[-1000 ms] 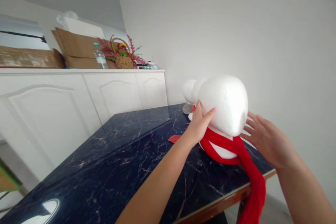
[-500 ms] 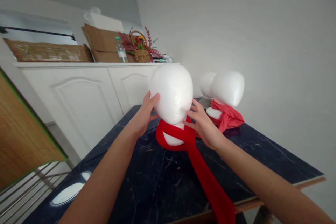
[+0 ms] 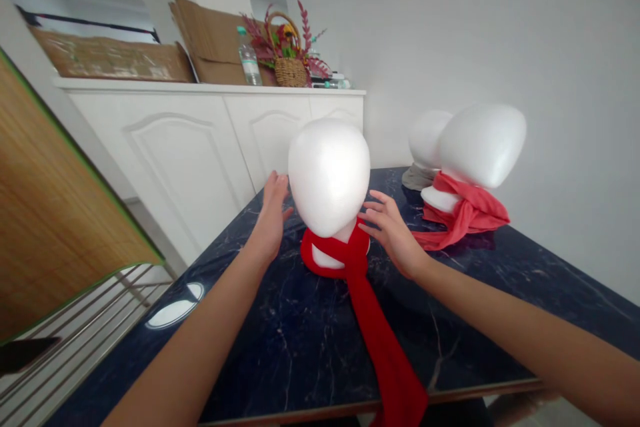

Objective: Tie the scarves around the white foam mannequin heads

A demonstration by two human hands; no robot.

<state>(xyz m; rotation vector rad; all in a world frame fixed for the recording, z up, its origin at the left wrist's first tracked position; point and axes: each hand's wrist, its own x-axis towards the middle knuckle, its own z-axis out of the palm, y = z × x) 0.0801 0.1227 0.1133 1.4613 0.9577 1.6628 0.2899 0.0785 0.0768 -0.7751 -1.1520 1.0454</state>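
Note:
A white foam mannequin head [image 3: 329, 173] stands upright on the dark marbled table, facing me. Around its neck and base lies a bright red scarf [image 3: 373, 320], with one end trailing toward me over the table's front edge. My left hand [image 3: 271, 217] is held just left of the head, fingers apart, with a small gap to the foam. On the other side my right hand [image 3: 393, 230] is open beside the neck and scarf, its fingertips close to the red cloth. Whether those fingertips touch it I cannot tell. Neither hand holds anything.
Behind to the right stand a second mannequin head [image 3: 483, 143] with a coral scarf [image 3: 467, 213] and a third head [image 3: 427, 137] with grey cloth [image 3: 417, 177]. A white cabinet [image 3: 185, 153] bears cardboard boxes, a bottle [image 3: 249, 59] and a flower basket [image 3: 291, 71]. A wooden board [image 3: 55, 207] leans in at left.
Both hands have come away from the sides of the mannequin head. The head now faces me more squarely. My view has shifted, so the background sits higher and further right.

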